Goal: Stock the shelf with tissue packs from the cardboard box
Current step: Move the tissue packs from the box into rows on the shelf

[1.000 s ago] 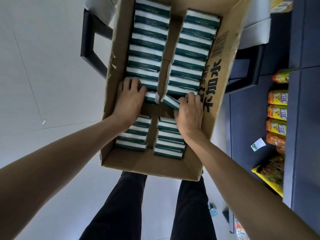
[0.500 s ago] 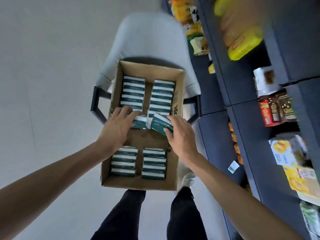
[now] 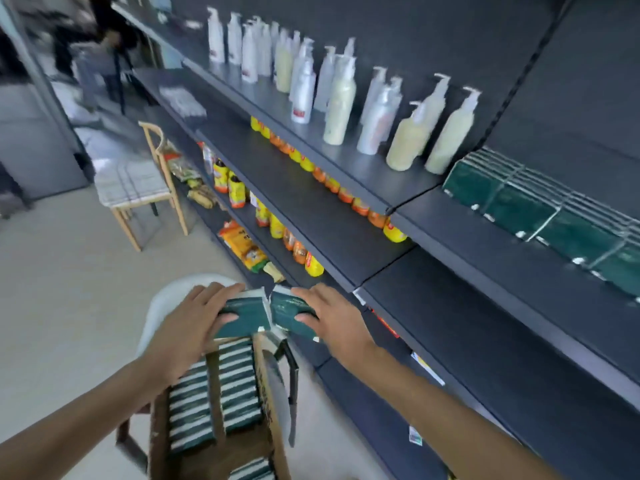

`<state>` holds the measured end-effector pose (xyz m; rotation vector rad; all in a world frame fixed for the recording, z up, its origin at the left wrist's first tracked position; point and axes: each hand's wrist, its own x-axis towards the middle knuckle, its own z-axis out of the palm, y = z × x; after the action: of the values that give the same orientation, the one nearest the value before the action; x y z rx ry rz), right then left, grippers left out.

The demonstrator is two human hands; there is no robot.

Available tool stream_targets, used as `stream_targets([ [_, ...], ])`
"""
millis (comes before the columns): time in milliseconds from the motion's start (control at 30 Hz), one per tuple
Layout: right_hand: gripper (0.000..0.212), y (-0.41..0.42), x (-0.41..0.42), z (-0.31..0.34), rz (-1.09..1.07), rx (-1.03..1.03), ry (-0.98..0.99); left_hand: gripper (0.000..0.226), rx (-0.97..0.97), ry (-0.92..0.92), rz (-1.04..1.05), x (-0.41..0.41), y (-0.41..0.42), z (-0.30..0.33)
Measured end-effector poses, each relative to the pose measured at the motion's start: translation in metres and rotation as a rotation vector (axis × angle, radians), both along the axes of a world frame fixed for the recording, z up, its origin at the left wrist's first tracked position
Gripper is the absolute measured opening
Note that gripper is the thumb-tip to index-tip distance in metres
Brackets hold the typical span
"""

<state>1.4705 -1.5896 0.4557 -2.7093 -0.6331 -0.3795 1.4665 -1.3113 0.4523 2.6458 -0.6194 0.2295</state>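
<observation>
Both hands (image 3: 194, 323) lifted tissue packs (image 3: 242, 315) from box (image 3: 266, 386).

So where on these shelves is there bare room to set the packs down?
The shelf left of the stocked tissue packs, right of the pump bottles, shows a bare patch. The shelf below is bare along its front. The bottle stretch is crowded.

Dark shelving (image 3: 346, 216) is running along the right, carrying pump bottles (image 3: 341, 105) and orange-yellow snack packs (image 3: 235, 192). A wooden chair (image 3: 145, 188) is standing on the pale floor (image 3: 69, 289) beside it.
</observation>
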Motion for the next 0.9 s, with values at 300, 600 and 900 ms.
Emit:
stream_targets([
  [300,0.037,-0.139,-0.006,0.124,-0.124,0.085,-0.118,0.047,0.028,-0.210,-0.293,0.044,-0.116,0.110],
  [600,0.036,-0.295,-0.038,0.182,-0.256,0.044,-0.270,0.046,0.037,-0.398,-0.465,0.066,-0.281,0.178],
  [900,0.035,-0.432,-0.077,0.205,-0.388,0.000,-0.309,0.047,0.074,-0.472,-0.595,0.074,-0.432,0.179],
])
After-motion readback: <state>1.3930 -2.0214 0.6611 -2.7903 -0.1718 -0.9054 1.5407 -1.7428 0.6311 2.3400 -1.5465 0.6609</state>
